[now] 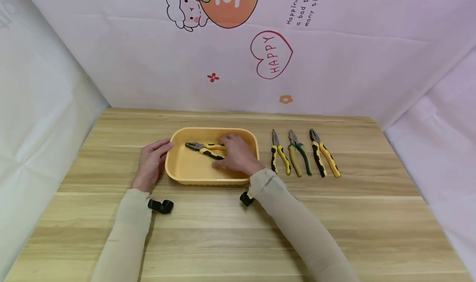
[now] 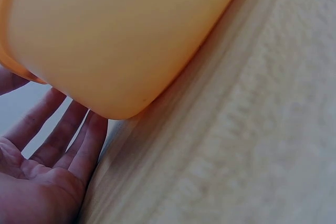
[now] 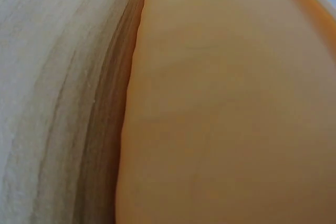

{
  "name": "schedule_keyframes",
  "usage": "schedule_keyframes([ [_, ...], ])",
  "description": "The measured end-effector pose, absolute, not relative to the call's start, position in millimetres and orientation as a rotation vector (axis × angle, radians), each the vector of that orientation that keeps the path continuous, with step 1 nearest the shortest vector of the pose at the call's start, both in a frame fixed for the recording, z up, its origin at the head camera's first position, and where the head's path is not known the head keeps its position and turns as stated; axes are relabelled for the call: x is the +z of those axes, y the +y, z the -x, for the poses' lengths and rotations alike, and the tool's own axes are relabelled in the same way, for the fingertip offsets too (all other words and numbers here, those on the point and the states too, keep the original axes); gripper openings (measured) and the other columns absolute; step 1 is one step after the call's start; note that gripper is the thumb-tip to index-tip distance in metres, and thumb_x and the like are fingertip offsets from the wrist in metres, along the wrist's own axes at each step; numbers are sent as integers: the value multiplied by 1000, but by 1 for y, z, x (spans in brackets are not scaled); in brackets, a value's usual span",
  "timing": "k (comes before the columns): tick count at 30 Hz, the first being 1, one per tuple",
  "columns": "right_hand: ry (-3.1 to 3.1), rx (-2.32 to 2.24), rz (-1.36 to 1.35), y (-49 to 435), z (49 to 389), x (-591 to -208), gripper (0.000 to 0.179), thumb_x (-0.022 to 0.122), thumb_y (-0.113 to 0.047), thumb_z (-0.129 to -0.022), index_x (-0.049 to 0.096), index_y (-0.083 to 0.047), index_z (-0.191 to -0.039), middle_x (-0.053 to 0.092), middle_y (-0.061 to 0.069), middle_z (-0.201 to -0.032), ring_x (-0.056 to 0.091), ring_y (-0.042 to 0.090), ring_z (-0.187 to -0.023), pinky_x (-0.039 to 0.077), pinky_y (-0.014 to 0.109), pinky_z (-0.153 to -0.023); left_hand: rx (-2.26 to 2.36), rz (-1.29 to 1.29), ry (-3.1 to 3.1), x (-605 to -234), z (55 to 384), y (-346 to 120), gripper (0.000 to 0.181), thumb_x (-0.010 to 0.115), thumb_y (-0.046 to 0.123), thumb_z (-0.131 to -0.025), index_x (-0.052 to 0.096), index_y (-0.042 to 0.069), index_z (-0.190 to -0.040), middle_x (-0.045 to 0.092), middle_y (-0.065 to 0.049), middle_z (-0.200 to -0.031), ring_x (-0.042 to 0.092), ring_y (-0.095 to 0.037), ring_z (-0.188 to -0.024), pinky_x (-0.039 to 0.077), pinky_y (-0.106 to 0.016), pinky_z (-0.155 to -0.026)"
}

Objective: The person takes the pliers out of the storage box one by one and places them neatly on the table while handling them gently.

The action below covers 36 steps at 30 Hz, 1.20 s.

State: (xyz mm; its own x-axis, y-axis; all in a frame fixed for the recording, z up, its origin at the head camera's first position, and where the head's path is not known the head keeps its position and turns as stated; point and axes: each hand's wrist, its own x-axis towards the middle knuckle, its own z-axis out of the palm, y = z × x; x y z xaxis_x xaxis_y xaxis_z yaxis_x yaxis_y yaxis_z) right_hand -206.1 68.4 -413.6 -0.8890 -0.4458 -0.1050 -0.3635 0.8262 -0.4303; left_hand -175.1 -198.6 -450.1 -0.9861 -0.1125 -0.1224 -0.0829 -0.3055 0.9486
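A yellow plastic tray (image 1: 193, 166) sits on the table, and inside it lies a pair of combination pliers (image 1: 195, 146) with yellow-and-black handles. At the tray's left end, my left hand (image 1: 149, 162) holds the rim, thumb over the edge; in the left wrist view its fingers (image 2: 65, 135) lie against the outer wall. My right hand (image 1: 239, 155) reaches into the right half of the tray, thumb and fingers spread on either side of the pliers' handles, hiding the handle ends. The right wrist view shows only the tray's outer wall (image 3: 226, 103) and tabletop.
Right of the tray lie needle-nose pliers (image 1: 275, 150), green-handled diagonal cutters (image 1: 298, 154) and another pair of combination pliers (image 1: 322, 152), side by side. Behind the wooden table (image 1: 208, 240) hangs a white printed cloth (image 1: 156, 67).
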Motion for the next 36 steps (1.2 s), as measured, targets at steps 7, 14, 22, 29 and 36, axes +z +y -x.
schedule_keyframes([
  [7, 2791, -516, 623, 67, 209, -415, 75, 81, -47, -87, 53, -12, -147, 48, 11, -146, 41, 30, -136, 38, 53, -111, -2508, -246, -1863, -451, 175, -199, 37, 72, 13, -97, 67, -6, -129, 73, 0, -108, 72, -12, -97, 58, -22, -84],
  [14, 2773, -521, 621, 67, 209, -416, 65, 78, -44, -90, 59, -12, -143, 50, 10, -140, 45, 29, -130, 41, 51, -107, -2500, -243, -1868, -452, 174, -199, 43, 72, 13, -97, 62, -10, -132, 73, 0, -108, 72, -12, -98, 58, -22, -85],
  [22, 2810, -502, 632, 67, 206, -412, 65, 80, -44, -88, 61, -14, -142, 52, 8, -131, 50, 29, -117, 50, 49, -92, -2496, -248, -1868, -452, 175, -199, 49, 72, 12, -97, 56, -14, -135, 72, -2, -110, 71, -14, -100, 58, -23, -86],
  [29, 2840, -500, 634, 68, 203, -409, 65, 81, -46, -87, 62, -15, -142, 52, 6, -128, 50, 27, -115, 52, 48, -84, -2507, -258, -1840, -452, 176, -200, 40, 73, 12, -96, 65, -8, -129, 73, -1, -107, 72, -12, -97, 58, -22, -84],
  [36, 2838, -556, 611, 71, 202, -404, 68, 81, -46, -87, 60, -14, -144, 52, 8, -134, 50, 27, -116, 52, 47, -83, -2524, -246, -1831, -451, 176, -199, 34, 71, 10, -97, 67, -7, -127, 74, 0, -105, 72, -11, -95, 59, -21, -83],
])
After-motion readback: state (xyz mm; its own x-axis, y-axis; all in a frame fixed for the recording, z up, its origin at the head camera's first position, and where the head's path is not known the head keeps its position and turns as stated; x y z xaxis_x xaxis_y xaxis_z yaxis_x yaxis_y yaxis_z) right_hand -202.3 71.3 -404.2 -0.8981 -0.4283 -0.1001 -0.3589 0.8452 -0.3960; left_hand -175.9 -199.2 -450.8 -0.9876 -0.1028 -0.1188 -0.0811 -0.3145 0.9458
